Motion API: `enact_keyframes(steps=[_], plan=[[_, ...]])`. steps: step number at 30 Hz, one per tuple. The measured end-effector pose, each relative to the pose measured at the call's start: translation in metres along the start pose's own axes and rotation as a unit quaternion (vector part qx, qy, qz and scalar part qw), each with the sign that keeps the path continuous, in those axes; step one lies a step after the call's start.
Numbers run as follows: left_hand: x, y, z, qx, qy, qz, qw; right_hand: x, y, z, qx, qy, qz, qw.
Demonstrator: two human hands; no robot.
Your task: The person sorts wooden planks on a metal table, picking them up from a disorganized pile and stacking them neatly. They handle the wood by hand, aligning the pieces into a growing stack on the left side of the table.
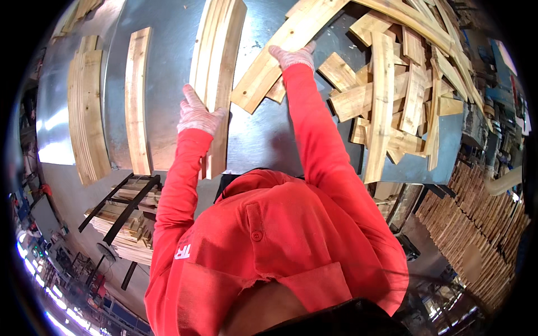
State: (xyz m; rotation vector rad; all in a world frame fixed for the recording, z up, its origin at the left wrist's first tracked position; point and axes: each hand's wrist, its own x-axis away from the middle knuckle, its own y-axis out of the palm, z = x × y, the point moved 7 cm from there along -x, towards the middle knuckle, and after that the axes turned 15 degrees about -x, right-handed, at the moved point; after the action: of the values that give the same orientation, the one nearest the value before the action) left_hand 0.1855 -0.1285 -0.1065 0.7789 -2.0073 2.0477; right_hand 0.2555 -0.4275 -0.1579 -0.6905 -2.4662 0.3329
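Observation:
My left hand (pixel 198 112), in a thin pale glove, rests against the left side of a stack of long wooden boards (pixel 218 50). Its fingers are spread, and the thumb lies toward the stack's face. With my right hand (pixel 297 57), gloved the same way, I grip a wooden board (pixel 288 42) that slants from upper right to lower left. The thumb is on the near edge; the other fingers are partly hidden. A short wood piece (pixel 276 91) shows beneath this board.
A metal tabletop (pixel 263 145) carries everything. To the left lie a single board (pixel 138 101) and another board stack (pixel 88 112). A jumbled pile of offcuts (pixel 386 95) covers the right side. Below the table's left edge is a rack of boards (pixel 126 224); stacked wood (pixel 476 224) stands at right.

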Motion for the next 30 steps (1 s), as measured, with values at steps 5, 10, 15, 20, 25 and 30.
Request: enact_keyframes(steps=[5, 10, 15, 20, 25, 30], plan=[[0.001, -0.011, -0.005, 0.021, -0.029, 0.003, 0.999, -0.009, 0.025, -0.002, -0.098, -0.001, -0.135, 0.986], [-0.004, -0.020, -0.041, -0.004, -0.028, 0.030, 0.999, 0.042, -0.033, 0.012, 0.078, -0.042, -0.118, 0.989], [-0.011, -0.012, -0.041, 0.020, -0.033, 0.027, 0.999, 0.082, -0.006, 0.008, 0.197, -0.154, -0.099, 0.963], [-0.008, 0.012, -0.027, 0.021, 0.054, 0.152, 0.987, 0.123, 0.126, 0.005, 0.236, -0.093, -0.327, 0.911], [-0.002, 0.000, -0.029, -0.020, 0.052, 0.183, 0.981, 0.021, 0.057, -0.095, 0.376, -0.441, -0.185, 0.794], [-0.004, -0.006, -0.023, -0.043, 0.027, 0.161, 0.986, -0.138, -0.047, -0.145, 0.692, -0.374, -0.135, 0.602]])
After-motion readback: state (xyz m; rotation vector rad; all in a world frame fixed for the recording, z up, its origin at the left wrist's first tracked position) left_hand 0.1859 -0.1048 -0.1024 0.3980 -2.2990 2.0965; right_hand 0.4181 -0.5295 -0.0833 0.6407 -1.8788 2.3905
